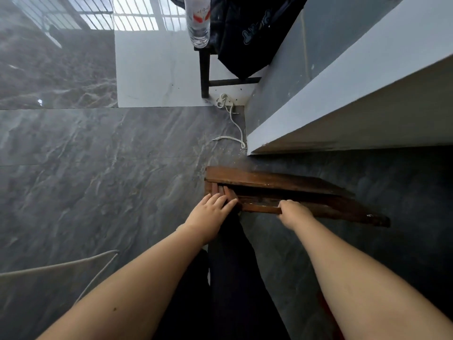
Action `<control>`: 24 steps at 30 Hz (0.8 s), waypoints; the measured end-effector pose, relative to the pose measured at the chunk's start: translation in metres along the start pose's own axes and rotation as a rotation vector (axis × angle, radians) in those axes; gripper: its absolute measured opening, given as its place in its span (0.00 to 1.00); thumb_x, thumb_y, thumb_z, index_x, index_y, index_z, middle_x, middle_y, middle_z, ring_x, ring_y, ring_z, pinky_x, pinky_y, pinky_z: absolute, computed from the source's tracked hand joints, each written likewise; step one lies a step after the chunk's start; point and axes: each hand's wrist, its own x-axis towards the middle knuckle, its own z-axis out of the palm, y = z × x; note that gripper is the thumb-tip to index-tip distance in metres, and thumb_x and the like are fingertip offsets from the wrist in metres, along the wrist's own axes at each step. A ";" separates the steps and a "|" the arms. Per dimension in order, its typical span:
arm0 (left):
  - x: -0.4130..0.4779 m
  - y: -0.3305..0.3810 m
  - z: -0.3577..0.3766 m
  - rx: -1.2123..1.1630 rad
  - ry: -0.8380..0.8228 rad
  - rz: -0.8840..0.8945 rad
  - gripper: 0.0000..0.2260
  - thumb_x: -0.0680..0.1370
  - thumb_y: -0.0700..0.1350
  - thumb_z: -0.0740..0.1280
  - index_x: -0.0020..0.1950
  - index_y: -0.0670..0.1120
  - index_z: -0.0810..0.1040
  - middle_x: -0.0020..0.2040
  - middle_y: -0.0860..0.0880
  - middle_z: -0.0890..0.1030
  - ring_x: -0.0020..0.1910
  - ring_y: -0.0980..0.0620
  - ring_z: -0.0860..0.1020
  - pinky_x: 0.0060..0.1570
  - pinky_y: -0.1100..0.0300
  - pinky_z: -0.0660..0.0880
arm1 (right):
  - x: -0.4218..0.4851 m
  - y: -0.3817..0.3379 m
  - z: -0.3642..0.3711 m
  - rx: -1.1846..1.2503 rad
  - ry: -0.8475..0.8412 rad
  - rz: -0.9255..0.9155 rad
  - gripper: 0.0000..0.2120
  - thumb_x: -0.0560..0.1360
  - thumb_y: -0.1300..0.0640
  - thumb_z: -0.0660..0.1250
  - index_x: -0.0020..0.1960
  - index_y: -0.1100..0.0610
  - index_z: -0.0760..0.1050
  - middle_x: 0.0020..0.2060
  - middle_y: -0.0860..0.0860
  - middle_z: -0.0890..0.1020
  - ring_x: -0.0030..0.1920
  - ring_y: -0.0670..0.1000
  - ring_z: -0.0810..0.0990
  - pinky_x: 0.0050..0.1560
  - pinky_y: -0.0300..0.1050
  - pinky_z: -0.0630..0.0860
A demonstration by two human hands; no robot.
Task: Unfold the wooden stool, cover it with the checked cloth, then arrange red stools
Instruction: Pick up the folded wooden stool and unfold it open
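Note:
The folded wooden stool [282, 185], dark brown, stands on edge on the grey marble floor just below the white wall ledge. My left hand [210, 212] rests on its left end, fingers reaching into the gap between the slats. My right hand [293, 212] is closed around the stool's near wooden bar. No checked cloth shows. A sliver of red [326, 312] peeks out under my right forearm; what it is cannot be told.
A white ledge [355, 94] runs along the right. A dark chair [204, 69] with black clothing [247, 33] and a plastic bottle [198, 20] stands at the top. A white cord [232, 121] lies on the floor. A pale chair frame [61, 266] sits lower left.

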 end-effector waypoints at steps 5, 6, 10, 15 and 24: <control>-0.059 -0.005 0.064 -0.019 0.034 -0.046 0.39 0.75 0.38 0.64 0.77 0.49 0.43 0.75 0.45 0.56 0.74 0.45 0.53 0.72 0.53 0.55 | -0.035 -0.043 0.072 0.022 0.056 -0.021 0.13 0.78 0.52 0.61 0.60 0.56 0.74 0.57 0.54 0.77 0.58 0.57 0.76 0.56 0.50 0.72; -0.073 -0.007 0.073 -0.022 0.045 -0.053 0.38 0.75 0.38 0.64 0.77 0.47 0.44 0.74 0.45 0.57 0.73 0.45 0.55 0.72 0.53 0.55 | -0.042 -0.054 0.086 0.032 0.057 -0.024 0.13 0.78 0.51 0.61 0.59 0.56 0.74 0.56 0.54 0.77 0.58 0.57 0.76 0.55 0.50 0.73; -0.127 -0.022 0.105 0.019 0.080 -0.079 0.34 0.74 0.39 0.65 0.76 0.44 0.51 0.69 0.44 0.63 0.68 0.45 0.62 0.68 0.56 0.59 | -0.071 -0.099 0.143 0.071 0.040 -0.071 0.13 0.78 0.52 0.61 0.59 0.56 0.74 0.56 0.54 0.77 0.58 0.56 0.75 0.56 0.49 0.73; -0.189 -0.034 0.150 0.029 0.064 -0.140 0.33 0.73 0.37 0.64 0.75 0.42 0.54 0.68 0.44 0.66 0.64 0.45 0.67 0.63 0.54 0.67 | -0.108 -0.146 0.207 0.068 0.064 -0.158 0.15 0.79 0.50 0.60 0.61 0.57 0.72 0.58 0.55 0.77 0.60 0.57 0.74 0.57 0.50 0.71; -0.306 -0.026 0.258 0.087 0.097 -0.123 0.30 0.67 0.35 0.70 0.68 0.40 0.67 0.55 0.45 0.74 0.51 0.46 0.74 0.49 0.57 0.74 | -0.173 -0.204 0.335 0.076 0.079 -0.148 0.15 0.79 0.52 0.60 0.62 0.57 0.72 0.59 0.55 0.76 0.60 0.57 0.74 0.58 0.50 0.70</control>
